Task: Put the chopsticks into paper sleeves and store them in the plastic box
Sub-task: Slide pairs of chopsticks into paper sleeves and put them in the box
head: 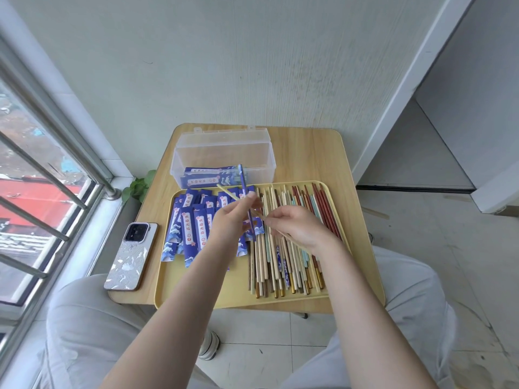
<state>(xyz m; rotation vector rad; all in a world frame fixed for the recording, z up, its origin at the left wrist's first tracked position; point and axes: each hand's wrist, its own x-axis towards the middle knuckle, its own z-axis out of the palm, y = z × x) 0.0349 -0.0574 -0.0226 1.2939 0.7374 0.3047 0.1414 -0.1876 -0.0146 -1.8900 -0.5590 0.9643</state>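
Two hands working above the tray: left hand pinching a blue paper sleeve edge-on, right hand gripping pale chopsticks pointing toward ten o'clock; plastic box sitting at twelve o'clock.

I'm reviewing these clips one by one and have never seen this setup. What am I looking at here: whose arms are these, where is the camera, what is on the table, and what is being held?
There is no machine: a person wears one camera on the head, looking down at their own arms. The left hand holds a blue paper sleeve upright, while the right hand pinches a pale chopstick, apparently feeding it in. On the small wooden table sits a yellow tray with empty sleeves on its left and loose chopsticks on its right. Behind it is an open clear plastic box holding a few filled sleeves. A phone lies left of the tray.
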